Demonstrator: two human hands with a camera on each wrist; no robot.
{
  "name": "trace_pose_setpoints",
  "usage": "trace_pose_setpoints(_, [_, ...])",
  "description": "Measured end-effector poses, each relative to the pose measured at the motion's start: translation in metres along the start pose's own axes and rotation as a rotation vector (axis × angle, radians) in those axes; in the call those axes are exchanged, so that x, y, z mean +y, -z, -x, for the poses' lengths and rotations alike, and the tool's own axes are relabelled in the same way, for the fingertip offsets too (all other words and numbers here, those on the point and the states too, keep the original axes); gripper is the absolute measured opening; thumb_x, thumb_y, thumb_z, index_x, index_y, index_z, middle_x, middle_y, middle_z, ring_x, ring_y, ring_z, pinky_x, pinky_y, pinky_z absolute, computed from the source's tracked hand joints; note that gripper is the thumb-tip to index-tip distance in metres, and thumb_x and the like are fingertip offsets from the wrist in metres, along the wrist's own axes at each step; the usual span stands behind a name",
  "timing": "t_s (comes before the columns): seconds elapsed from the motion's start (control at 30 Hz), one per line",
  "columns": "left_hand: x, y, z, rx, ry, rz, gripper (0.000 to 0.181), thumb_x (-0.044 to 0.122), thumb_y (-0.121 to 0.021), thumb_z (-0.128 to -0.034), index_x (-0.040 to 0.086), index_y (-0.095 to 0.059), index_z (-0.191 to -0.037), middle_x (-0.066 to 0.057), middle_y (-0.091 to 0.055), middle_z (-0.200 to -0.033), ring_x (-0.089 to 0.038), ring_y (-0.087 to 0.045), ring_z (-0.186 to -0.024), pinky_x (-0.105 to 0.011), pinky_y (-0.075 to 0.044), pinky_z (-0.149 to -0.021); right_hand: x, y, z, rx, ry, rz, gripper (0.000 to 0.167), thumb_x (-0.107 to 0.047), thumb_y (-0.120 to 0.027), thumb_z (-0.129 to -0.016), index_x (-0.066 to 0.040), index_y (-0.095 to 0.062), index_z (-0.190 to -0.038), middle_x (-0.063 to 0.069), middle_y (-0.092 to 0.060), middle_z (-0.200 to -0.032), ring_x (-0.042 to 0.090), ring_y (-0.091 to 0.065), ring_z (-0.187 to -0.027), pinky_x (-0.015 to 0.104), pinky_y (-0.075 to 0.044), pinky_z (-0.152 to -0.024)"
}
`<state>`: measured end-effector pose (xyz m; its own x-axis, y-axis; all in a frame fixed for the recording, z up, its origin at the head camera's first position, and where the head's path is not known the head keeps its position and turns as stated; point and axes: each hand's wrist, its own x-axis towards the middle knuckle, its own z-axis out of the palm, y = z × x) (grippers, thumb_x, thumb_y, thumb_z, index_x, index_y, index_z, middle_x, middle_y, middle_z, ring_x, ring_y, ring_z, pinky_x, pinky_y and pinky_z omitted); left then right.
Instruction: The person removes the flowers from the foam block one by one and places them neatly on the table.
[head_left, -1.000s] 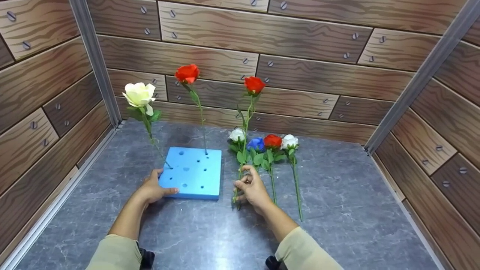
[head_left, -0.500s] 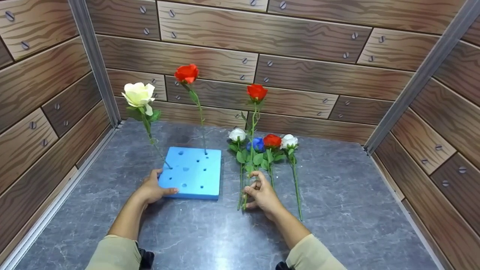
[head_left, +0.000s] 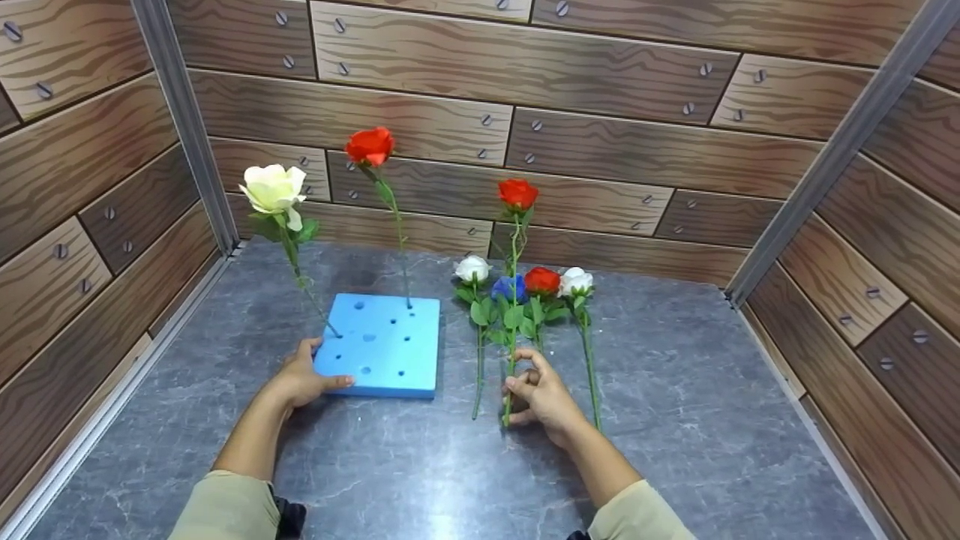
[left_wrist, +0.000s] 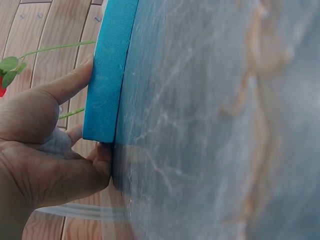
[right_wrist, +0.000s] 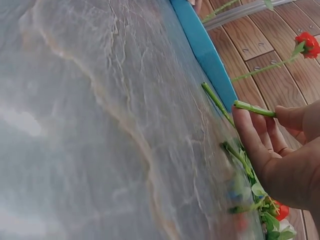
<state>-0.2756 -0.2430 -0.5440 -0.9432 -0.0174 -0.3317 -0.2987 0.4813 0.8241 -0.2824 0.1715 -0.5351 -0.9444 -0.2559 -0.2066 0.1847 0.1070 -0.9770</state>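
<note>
In the head view my right hand (head_left: 546,397) pinches the lower stem of a red rose (head_left: 517,193), which stands nearly upright above the table. Its cut stem end (right_wrist: 252,108) juts past the fingers in the right wrist view. My left hand (head_left: 300,379) grips the front left corner of a blue foam block (head_left: 382,356), thumb on top and fingers along the side. Several holes dot the block. A cream rose (head_left: 272,187) is stuck in its left side, and another red rose (head_left: 370,146) near its back right corner.
Right of the block lie a white rose (head_left: 472,268), a blue rose (head_left: 509,288), a red rose (head_left: 541,280) and another white rose (head_left: 576,282), stems toward me. Wood-patterned walls (head_left: 420,52) enclose the grey marbled table (head_left: 675,420) at the back and both sides.
My right hand has moved right and toward me with the red rose, away from the block and lower. My left hand and the block have stayed in place.
</note>
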Motion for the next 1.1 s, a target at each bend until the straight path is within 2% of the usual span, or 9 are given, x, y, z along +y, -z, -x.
trace_pose_setpoints(0.57, [0.0, 0.001, -0.001, -0.013, 0.008, 0.004, 0.114, 0.037, -0.086, -0.095, 0.005, -0.008, -0.172, -0.039, -0.003, -0.175, -0.061, -0.008, -0.162, -0.074, -0.024, -0.129, -0.003, 0.025, 0.014, 0.038, -0.058, -0.025, 0.037, -0.007, -0.058, -0.109, -0.009, -0.043, -0.143, 0.006, -0.066, -0.095, 0.02, -0.071, -0.081, 0.037, -0.065, -0.061])
trace_pose_setpoints(1.1, [0.0, 0.001, -0.001, -0.009, 0.005, -0.003, 0.115, 0.038, -0.086, -0.0945, 0.004, -0.008, -0.172, -0.04, -0.005, -0.175, -0.061, -0.01, -0.162, -0.073, -0.023, -0.13, -0.006, 0.047, 0.025, 0.024, -0.051, -0.015, 0.034, -0.006, -0.058, -0.109, -0.009, -0.043, -0.14, 0.006, -0.068, -0.094, 0.021, -0.073, -0.086, 0.038, -0.065, -0.063])
